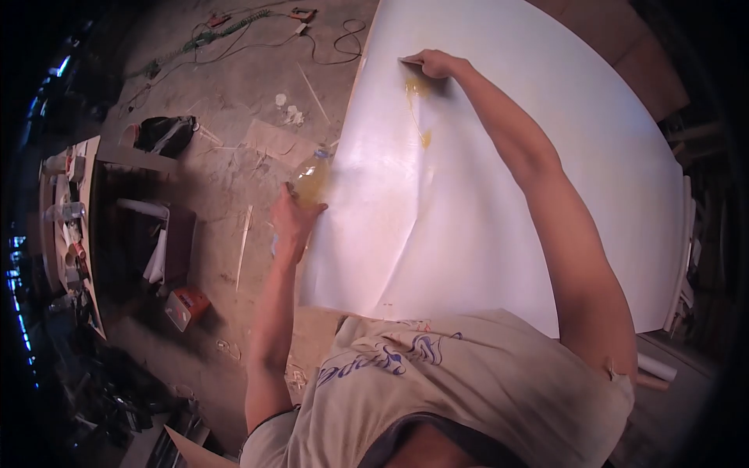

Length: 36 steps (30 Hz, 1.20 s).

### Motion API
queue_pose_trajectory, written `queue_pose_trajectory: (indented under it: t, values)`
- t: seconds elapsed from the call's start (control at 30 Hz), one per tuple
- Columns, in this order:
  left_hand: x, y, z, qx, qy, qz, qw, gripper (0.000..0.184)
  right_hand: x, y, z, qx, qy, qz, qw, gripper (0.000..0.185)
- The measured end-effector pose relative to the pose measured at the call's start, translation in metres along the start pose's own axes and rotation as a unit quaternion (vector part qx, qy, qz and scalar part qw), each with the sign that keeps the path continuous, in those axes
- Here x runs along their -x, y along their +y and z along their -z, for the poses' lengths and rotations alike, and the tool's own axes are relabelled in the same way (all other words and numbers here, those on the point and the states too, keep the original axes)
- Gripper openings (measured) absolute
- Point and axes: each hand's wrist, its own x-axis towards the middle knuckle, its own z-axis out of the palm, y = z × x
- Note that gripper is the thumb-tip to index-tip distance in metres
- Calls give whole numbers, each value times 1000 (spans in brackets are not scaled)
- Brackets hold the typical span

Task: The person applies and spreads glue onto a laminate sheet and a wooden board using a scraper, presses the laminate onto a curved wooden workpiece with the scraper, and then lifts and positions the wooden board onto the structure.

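My left hand (292,217) is wrapped round a clear plastic bottle (312,179) of yellow liquid, held beside the left edge of a large white sheet (484,234). At the far part of the sheet, my right hand (438,64) grips a thin, flat spreader (410,65), partly covered by the fingers. Just below it lies a patch of yellow glue-like liquid (413,87), with a thin trail running down to a second blob (426,139). A long crease or ripple runs down the sheet towards my body.
Cables and a green hose (234,30) lie on the floor at the far left. A cluttered bench (94,234) stands along the left side, with a dark bin (179,242) and a red box (187,306) near it. Scraps and thin strips litter the floor.
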Motion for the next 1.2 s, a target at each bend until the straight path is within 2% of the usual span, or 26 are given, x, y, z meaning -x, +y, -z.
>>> queue_pose_trajectory:
  t: [0.07, 0.27, 0.37, 0.47, 0.57, 0.8, 0.97, 1.03, 1.13, 1.2]
  values:
    - [6, 2, 4, 4, 0, -2, 1000, 71, 16, -16, -23, 12, -11, 7, 1000, 61]
    - [14, 5, 10, 78, -6, -20, 997, 68, 121, -96, -29, -59, -149, -57, 986, 68]
    - [7, -2, 7, 5, -24, -10, 1000, 70, 159, -118, -74, -43, -152, -34, 987, 69]
    - [5, -12, 3, 35, -20, -52, 998, 75, 212, -150, -103, -76, -127, -10, 989, 67]
    - [-6, -28, -6, 24, -31, -63, 997, 79, 276, -212, -112, -97, -192, -86, 973, 76]
    - [-9, -35, -7, 13, -42, -75, 996, 77, 336, -258, -159, -110, -178, -104, 972, 72]
    - [-21, -99, -27, -33, -48, -127, 990, 78, 382, -295, -182, -148, -179, -123, 965, 71]
    - [-17, -122, -23, -33, -41, -115, 992, 78, 397, -311, -189, -166, -174, -131, 962, 71]
    - [-1, -128, 10, 43, -34, -83, 995, 81, 412, -333, -200, -198, -169, -133, 956, 69]
    - [7, -129, 24, 87, 16, -90, 992, 79, 418, -345, -191, -243, -193, -146, 939, 63]
